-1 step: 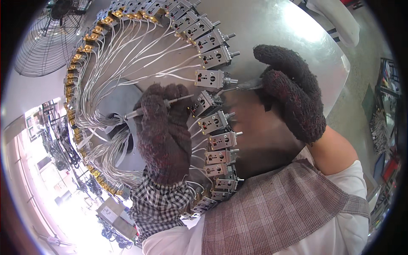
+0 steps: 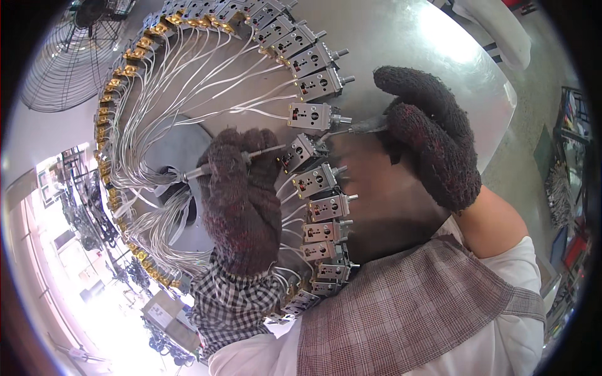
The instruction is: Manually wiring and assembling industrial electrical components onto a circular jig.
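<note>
My left hand (image 2: 241, 194), in a dark knit glove, is closed around a slim screwdriver-like tool (image 2: 266, 151). Its thin tip ends beside a tilted metal switch box (image 2: 300, 153), at the box's wired side; I cannot tell whether they touch. On the box's other side, my right hand (image 2: 433, 135), gloved alike, grips a grey tool with a narrow tip (image 2: 367, 126). That tip reaches the box's shaft end. Similar boxes, such as an upright one (image 2: 309, 116) just beyond, form a ring with shafts pointing outward. White wires (image 2: 188, 81) run inward from them.
The ring lies on a shiny metal table (image 2: 401, 37). At its centre is a round grey hub (image 2: 182, 141) where the wires bundle. A fan (image 2: 72, 69) stands at far left. Shelving (image 2: 574, 125) with assorted items is at right, and a pale seat (image 2: 495, 31) at far right.
My left hand and its tool have shifted very slightly down toward me. The right hand and the boxes look almost still.
</note>
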A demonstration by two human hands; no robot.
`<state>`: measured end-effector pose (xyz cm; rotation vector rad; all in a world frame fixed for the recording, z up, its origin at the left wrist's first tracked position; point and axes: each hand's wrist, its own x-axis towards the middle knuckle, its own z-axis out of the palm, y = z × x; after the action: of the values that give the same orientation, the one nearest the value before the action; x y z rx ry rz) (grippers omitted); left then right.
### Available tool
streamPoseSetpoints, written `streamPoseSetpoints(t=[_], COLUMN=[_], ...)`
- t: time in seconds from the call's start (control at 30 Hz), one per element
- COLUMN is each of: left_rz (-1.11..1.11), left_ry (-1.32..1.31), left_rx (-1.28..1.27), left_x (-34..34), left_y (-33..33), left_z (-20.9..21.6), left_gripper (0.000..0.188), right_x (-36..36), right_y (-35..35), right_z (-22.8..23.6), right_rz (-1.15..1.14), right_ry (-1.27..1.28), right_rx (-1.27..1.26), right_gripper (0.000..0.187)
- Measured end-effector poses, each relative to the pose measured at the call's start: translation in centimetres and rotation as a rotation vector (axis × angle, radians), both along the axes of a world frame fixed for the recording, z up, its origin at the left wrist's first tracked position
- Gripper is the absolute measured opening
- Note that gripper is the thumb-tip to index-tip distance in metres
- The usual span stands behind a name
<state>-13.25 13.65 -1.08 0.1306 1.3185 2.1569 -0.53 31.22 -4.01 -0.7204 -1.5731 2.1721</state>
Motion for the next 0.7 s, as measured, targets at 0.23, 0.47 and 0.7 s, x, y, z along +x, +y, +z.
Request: streamPoseSetpoints(t=[0.23, 0.47, 0.7], left_rz=[0.021, -0.040, -0.080], left_ry=[0.015, -0.112, -0.087], left_rx=[-0.132, 0.036, 0.024], left_x=[0.7, 1.0, 0.7], left_y=[-2.5, -2.3, -1.8], left_z=[-0.2, -1.1, -1.8], left_gripper=[0.026, 0.028, 0.028], right_x=[-0.5, -1.4, -1.7], right_y=[-0.3, -0.2, 0.5], right_z=[-0.3, 0.1, 0.4], right_rz=[0.028, 0.079, 0.136], right_ry=[-0.011, -0.069, -0.072], right_rx=[-0.016, 0.059, 0.080], right_gripper=[0.029, 0.031, 0.030])
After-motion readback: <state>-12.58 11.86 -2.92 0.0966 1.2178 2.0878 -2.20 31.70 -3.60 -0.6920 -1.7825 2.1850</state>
